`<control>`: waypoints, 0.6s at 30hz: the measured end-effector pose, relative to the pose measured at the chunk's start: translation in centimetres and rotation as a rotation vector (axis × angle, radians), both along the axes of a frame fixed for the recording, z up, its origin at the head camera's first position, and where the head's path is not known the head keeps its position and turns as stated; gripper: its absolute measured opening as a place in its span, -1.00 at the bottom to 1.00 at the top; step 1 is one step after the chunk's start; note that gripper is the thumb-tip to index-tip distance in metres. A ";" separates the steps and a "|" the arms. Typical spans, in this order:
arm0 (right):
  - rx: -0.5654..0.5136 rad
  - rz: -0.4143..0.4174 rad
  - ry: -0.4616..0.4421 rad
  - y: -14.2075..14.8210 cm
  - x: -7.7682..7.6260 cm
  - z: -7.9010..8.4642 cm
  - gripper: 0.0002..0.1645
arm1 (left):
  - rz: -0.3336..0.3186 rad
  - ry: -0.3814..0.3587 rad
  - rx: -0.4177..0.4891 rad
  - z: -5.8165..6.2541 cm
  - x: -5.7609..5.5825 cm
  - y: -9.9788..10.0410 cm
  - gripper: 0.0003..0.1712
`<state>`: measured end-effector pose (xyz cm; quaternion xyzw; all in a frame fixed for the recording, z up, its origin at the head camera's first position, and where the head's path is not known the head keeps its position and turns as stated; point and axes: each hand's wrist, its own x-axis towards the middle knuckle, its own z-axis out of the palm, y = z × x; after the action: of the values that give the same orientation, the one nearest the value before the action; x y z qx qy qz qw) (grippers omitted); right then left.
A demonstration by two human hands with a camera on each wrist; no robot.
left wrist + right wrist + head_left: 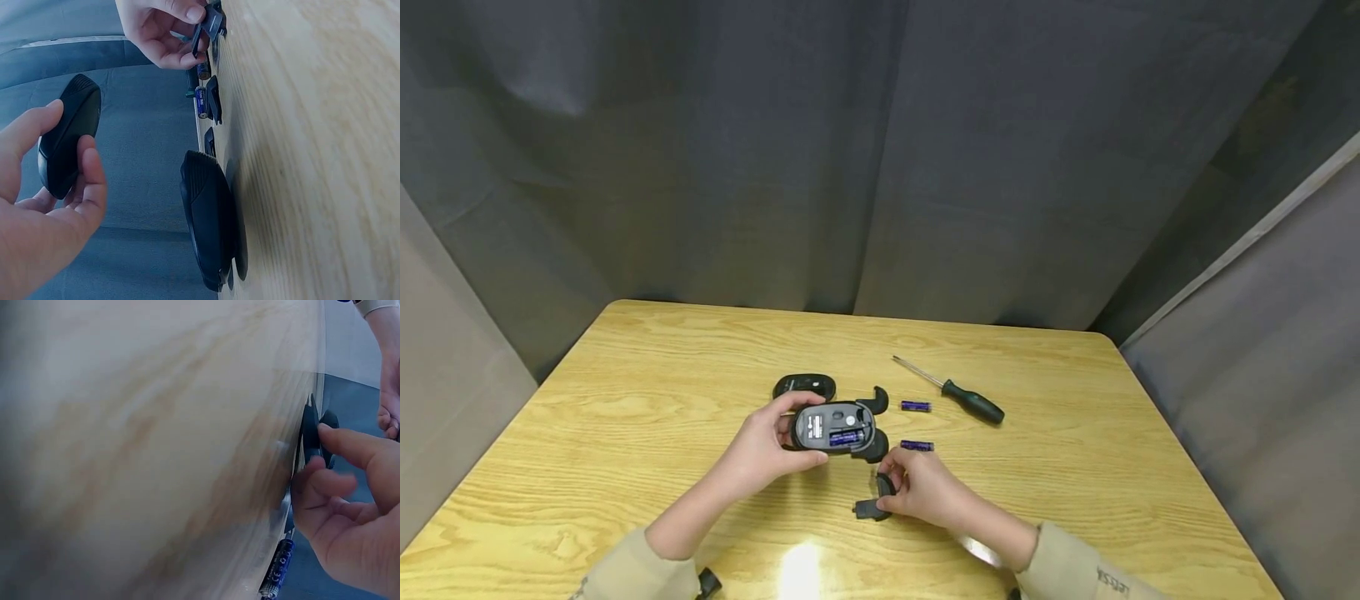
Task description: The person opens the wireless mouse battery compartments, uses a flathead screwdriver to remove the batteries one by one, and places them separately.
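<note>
My left hand (758, 454) grips a black computer mouse (815, 423) by its sides, its underside turned up. A purple battery (847, 438) lies in the mouse's open battery bay, where a label also shows. In the left wrist view the same mouse (70, 134) is held above the table between thumb and fingers. The right hand (925, 487) pinches a curved black plastic piece (885, 492) with a flat tab, low over the table. That piece (310, 431) is partly covered by the fingertips in the right wrist view.
A second black mouse (804, 384) sits behind the left hand. Two curved black pieces, one at the back (876, 401) and one nearer (872, 450), lie right of the held mouse. Beyond them are a back battery (916, 406), a nearer battery (917, 446) and a screwdriver (973, 404).
</note>
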<state>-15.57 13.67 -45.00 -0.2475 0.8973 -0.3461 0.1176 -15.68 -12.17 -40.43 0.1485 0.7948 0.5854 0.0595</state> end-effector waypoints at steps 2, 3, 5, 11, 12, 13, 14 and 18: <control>0.011 0.006 0.013 0.0 0.0 -0.1 -0.59 | -0.001 0.004 0.002 0.0 -0.1 0.0 -0.20; 0.019 0.012 0.022 -0.1 0.0 -0.1 -0.59 | -0.002 0.005 0.005 0.0 -0.1 0.0 -0.21; 0.034 0.020 0.042 -0.1 0.0 -0.1 -0.60 | -0.002 0.007 0.006 -0.1 -0.1 0.1 -0.21; 0.058 0.026 0.072 -0.1 0.0 0.2 -0.62 | -0.003 0.001 0.006 0.0 -0.2 0.1 -0.21; 0.055 0.022 0.069 0.0 0.0 0.4 -0.63 | -0.004 0.000 0.008 0.0 -0.2 0.1 -0.21; 0.052 0.019 0.067 0.1 0.0 0.5 -0.63 | -0.006 0.001 0.011 0.0 -0.2 0.1 -0.22; 0.050 0.015 0.063 0.2 0.0 0.7 -0.63 | -0.009 0.000 0.015 0.0 -0.2 0.1 -0.22; 0.055 -0.003 0.073 0.9 0.0 2.0 -0.65 | -0.013 -0.005 0.037 0.1 -0.1 0.1 -0.22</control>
<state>-15.57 14.53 -43.05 -0.2553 0.9105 -0.3122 0.0911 -15.83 -12.07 -40.36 0.1531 0.7828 0.6000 0.0623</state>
